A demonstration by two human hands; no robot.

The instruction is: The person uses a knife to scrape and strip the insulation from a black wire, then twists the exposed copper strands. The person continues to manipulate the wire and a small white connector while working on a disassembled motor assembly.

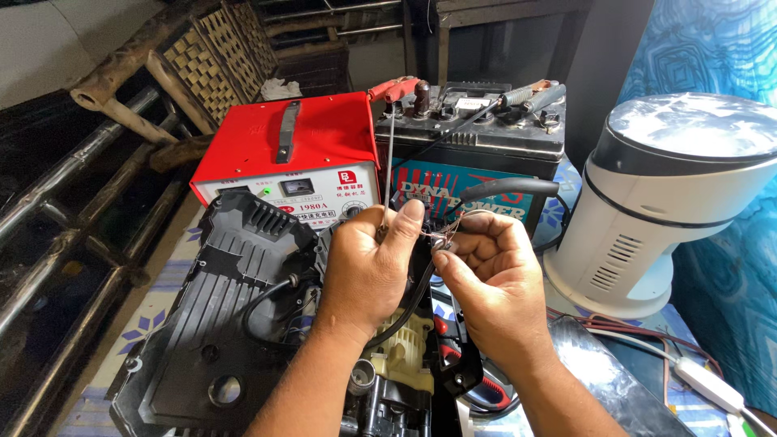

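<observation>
Thin wires [443, 236] sit pinched between both hands at the centre of the frame, their ends too small and tangled to make out. Left hand [366, 271] closes on them with its thumb raised; right hand [486, 279] grips them from the other side. Below, an opened black machine [235, 324] is cut off by the frame's lower edge. A red charger [287, 150] and a battery [473, 142] stand behind on the patterned table [174, 275].

Left hand [368, 271] and right hand [490, 283]: both bare, no gloves, rings or watch. Forearms uncovered, no sleeves in view. Nails short; fingers w/ dark grime.
</observation>
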